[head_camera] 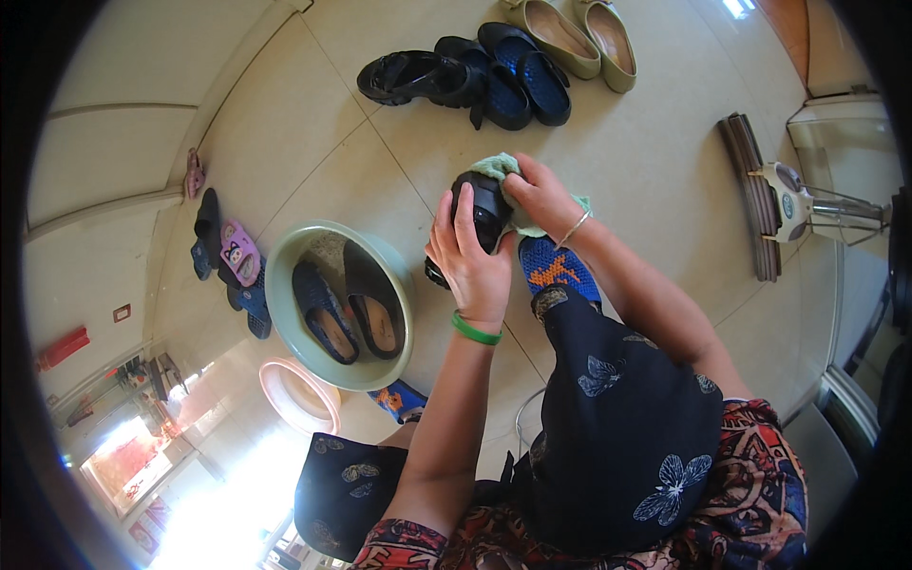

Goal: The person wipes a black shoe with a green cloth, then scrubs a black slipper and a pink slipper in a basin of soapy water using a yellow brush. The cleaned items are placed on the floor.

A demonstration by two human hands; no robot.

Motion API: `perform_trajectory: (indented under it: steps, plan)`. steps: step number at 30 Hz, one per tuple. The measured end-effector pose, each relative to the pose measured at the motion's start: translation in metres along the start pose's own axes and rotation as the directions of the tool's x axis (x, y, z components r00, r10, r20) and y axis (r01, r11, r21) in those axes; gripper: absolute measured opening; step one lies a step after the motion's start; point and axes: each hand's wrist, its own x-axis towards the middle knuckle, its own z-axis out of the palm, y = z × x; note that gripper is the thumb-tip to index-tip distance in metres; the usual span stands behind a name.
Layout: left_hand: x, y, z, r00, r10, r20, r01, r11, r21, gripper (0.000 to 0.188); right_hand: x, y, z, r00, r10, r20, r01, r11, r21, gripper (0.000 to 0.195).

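My left hand grips a black shoe, its fingers spread across the shoe's side. In my right hand is a light green cloth, pressed against the far end of that shoe. Part of the cloth hangs below my right palm. Left of my hands stands a pale green basin with some sudsy water at its far side. Inside it lie a dark blue woven slipper and a black slipper, both with tan insoles.
Black shoes, dark clogs and beige flats stand on the tiled floor ahead. A pink basin sits behind the green one. Several slippers lie at the left. A sponge mop is at the right.
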Motion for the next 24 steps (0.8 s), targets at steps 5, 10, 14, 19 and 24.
perform_trajectory:
  steps: [5, 10, 14, 19, 24]
  plan:
    - [-0.007, -0.008, 0.004, 0.989, 0.116, -0.093, -0.122, 0.991, -0.06, 0.073, -0.015, -0.006, -0.012, 0.959, 0.265, 0.097, -0.264, 0.72, 0.641, 0.025]
    - [-0.008, -0.008, 0.007, 0.976, 0.208, -0.06, -0.21, 0.977, -0.031, 0.068, -0.023, -0.025, -0.025, 0.99, 0.056, 0.131, -0.082, 0.977, 0.197, 0.032]
    - [-0.007, -0.013, 0.007, 0.945, 0.325, 0.032, -0.325, 0.946, -0.018, 0.066, -0.022, -0.02, -0.018, 1.0, 0.001, 0.007, 0.001, 0.962, -0.275, 0.035]
    - [-0.021, -0.023, 0.006, 0.888, 0.444, 0.121, -0.441, 0.896, -0.051, 0.06, -0.015, 0.014, -0.02, 0.972, 0.235, -0.016, -0.235, 0.966, -0.11, 0.032]
    - [-0.023, -0.044, -0.01, 0.768, 0.613, 0.185, -0.619, 0.784, -0.029, 0.042, -0.032, 0.003, -0.026, 0.913, 0.395, 0.097, -0.364, 0.686, 0.63, 0.026]
